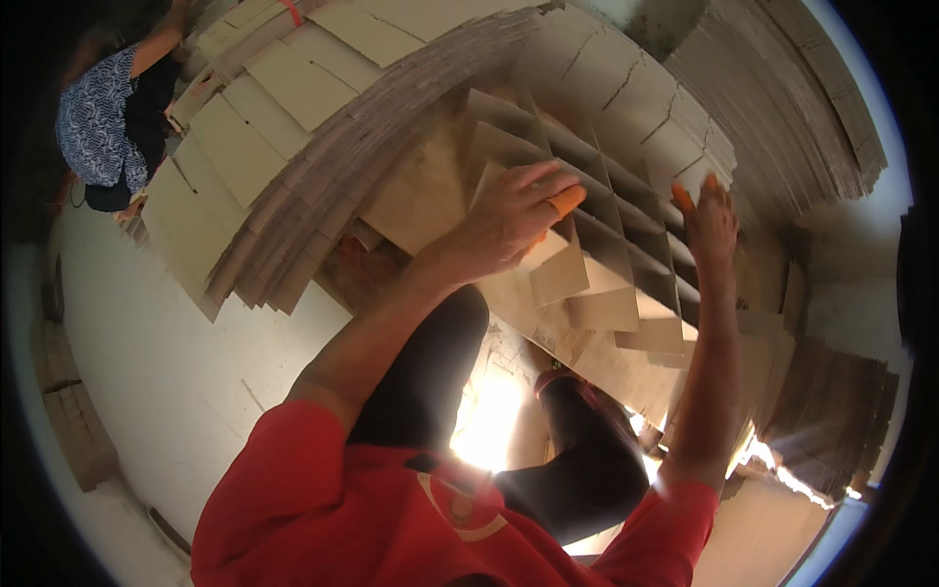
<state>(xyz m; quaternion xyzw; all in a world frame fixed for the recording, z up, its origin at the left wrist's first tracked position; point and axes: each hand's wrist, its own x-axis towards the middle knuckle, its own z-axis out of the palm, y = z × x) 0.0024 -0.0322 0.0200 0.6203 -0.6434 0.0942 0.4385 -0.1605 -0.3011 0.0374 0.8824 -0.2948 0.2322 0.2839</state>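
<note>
A broad, layered stack of flat, pale tan cardboard sheets [284,93] is filling the upper left, while a tall pile of grey-brown cardboard [773,98] is standing at the upper right. Between them, a light brown wooden board [533,318] is lying in front of the person. Behind the broad stack's left end, a co-worker in a blue-and-white patterned top [98,122] is bending forward. On the board, a tan cardboard grid divider [606,220] of crossed strips is standing with its cells facing up, end flaps jutting toward the person. The left hand [523,220] is resting at its left side, fingers curled; the right hand [711,230] is reaching along its right side, fingers extended and blurred. Whether either is gripping cardboard, I cannot tell. Both are wearing bright orange finger covers [565,201].
</note>
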